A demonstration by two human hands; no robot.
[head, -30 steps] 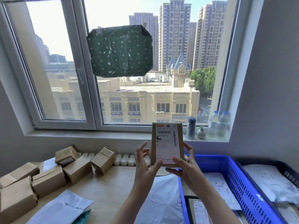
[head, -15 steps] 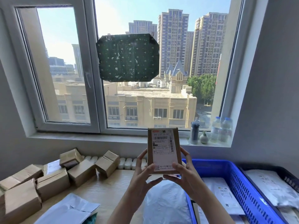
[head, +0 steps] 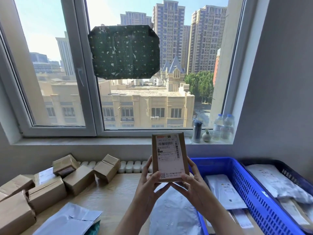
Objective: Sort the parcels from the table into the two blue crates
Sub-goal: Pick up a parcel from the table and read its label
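Parcel (head: 169,156) held up centre frame, label (head: 168,150) facing us. Reading it?

I'd say so. Left hand (head: 149,181) and right hand (head: 194,185) both grip its lower corners, fingers curled round. Next: pick a blue crate (head: 213,161), lower right, and lower it in.

Only text worth reporting: the white shipping label (head: 168,150) on the brown parcel (head: 184,161) you're holding up. Its top digit line seems to start "990"; the rest is blurred. Barcodes sit below it and down the right edge, with a QR code bottom left. The Chinese print is too small. The labels on the mailers (head: 226,190) in the blue crate (head: 247,192) are unreadable.
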